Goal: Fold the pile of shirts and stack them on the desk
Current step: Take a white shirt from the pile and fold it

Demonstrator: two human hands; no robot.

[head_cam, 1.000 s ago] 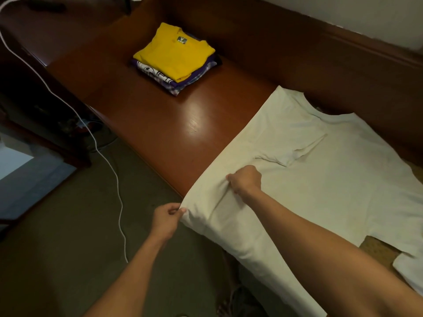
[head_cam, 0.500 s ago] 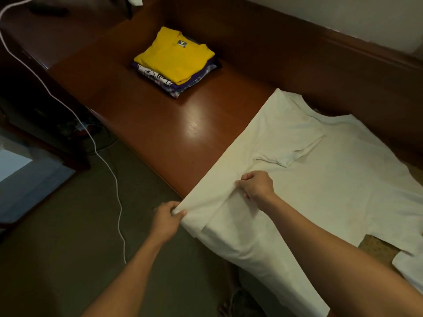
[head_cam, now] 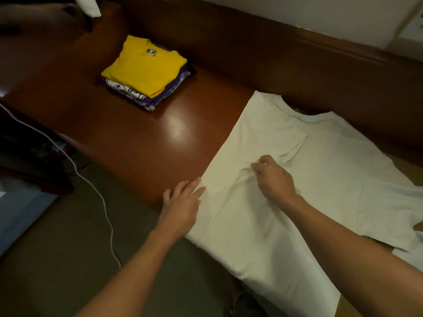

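A white T-shirt (head_cam: 315, 179) lies spread on the brown wooden desk (head_cam: 142, 138), its left side folded inward and its hem hanging over the front edge. My left hand (head_cam: 180, 202) lies flat with straight fingers on the shirt's left edge at the desk's front. My right hand (head_cam: 274, 177) pinches a bunch of the cloth near the folded sleeve. A stack of folded shirts (head_cam: 146, 72), yellow on top and purple patterned ones beneath, sits at the desk's far left.
A raised wooden back panel (head_cam: 297, 65) runs behind the desk. A white cable (head_cam: 91, 186) trails across the carpeted floor on the left. More white cloth (head_cam: 414, 255) shows at the right edge.
My left hand let go of the shirt's corner and now lies flat on the edge. My right hand slid further up the shirt, still pinching cloth. The fold lies flatter.
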